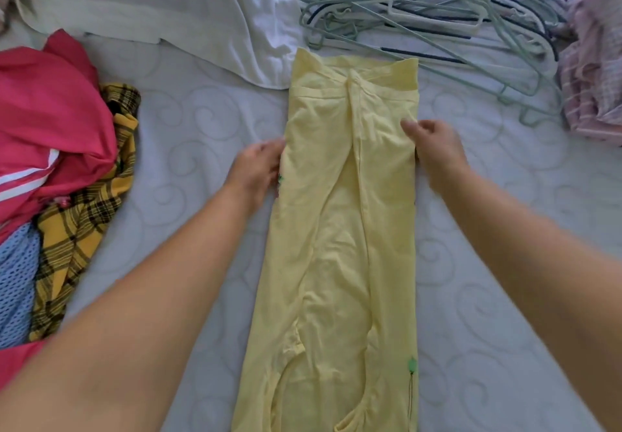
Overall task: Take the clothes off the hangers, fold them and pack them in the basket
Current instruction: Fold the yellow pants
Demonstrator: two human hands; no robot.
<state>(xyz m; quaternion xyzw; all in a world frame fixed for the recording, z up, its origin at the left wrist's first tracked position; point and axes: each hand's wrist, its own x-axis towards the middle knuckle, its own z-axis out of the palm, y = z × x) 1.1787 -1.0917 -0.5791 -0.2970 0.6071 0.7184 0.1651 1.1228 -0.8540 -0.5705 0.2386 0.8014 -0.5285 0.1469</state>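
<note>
1 yellow garment [343,229] lengthwise, hem away.

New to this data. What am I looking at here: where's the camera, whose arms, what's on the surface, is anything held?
There is no robot. One wide-angle camera is worn on a person's head and looks down at their bare arms, so the picture is their own view.

The surface is a quilted white mattress. In the middle lies a yellow garment, already folded lengthwise into a long strip. The left hand touches its left edge and the right hand its right edge; whether they are pinching the cloth or only pressing it is unclear.

Around it: a heap of empty hangers at top right, white fabric at top left, a pile of red, yellow-plaid and blue clothes on the left, and pink striped clothes at the right edge. No basket is in view.
</note>
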